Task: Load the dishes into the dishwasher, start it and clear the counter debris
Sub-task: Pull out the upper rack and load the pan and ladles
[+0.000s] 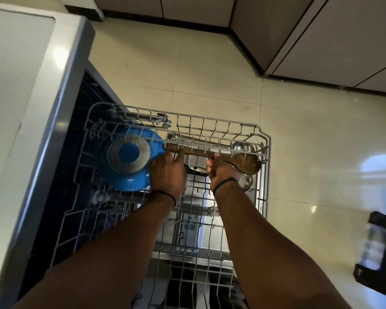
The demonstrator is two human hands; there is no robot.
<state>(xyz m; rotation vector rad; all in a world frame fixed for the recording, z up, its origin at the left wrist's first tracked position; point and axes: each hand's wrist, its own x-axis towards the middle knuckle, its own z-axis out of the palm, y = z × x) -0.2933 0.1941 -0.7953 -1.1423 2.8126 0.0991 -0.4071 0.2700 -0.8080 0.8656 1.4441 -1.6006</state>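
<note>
The dishwasher's upper wire rack (265,152) is pulled out over the floor. A blue pan (129,181) lies upside down in its left half, its steel base facing up. A wooden spoon (247,165) lies across the rack's far side, among several steel utensils (243,147). My left hand (167,172) is beside the pan, its fingers curled on the spoon's handle end. My right hand (221,172) grips the spoon near its bowl.
The dishwasher body (60,112) stands at the left with its dark tub open. Beige tiled floor (210,74) lies beyond the rack, cabinet fronts (321,41) at the back. A dark wooden object (379,253) is at the right edge.
</note>
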